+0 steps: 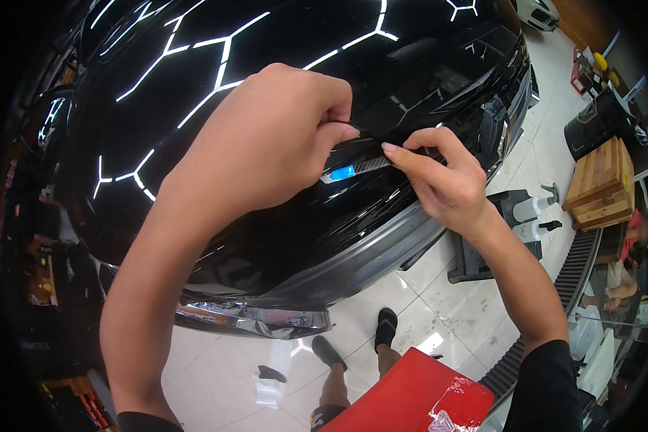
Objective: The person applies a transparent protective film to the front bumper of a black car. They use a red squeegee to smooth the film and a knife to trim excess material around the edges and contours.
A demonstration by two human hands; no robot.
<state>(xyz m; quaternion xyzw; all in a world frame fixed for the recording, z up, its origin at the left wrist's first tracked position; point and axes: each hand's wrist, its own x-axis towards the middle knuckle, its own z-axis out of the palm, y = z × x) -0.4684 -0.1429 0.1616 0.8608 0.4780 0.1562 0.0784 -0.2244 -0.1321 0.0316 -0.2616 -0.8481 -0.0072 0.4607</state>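
Note:
A glossy black car hood (216,86) fills the upper picture and mirrors white hexagonal ceiling lights. Near its front edge lies a narrow dark strip with a blue end (354,168), a badge-like piece. My left hand (266,137) is bent over the strip's upper side, its thumb and forefinger pinched at the strip. My right hand (439,176) pinches the strip's right part between thumb and forefinger. Both hands touch it against the bodywork.
The car's front bumper and headlight (259,317) curve below the hood. My feet in dark sandals (385,327) stand on white floor tiles. Two spray bottles (533,216) sit on a dark stand; a wooden crate (601,183) is at right. A red object (410,403) hangs at my waist.

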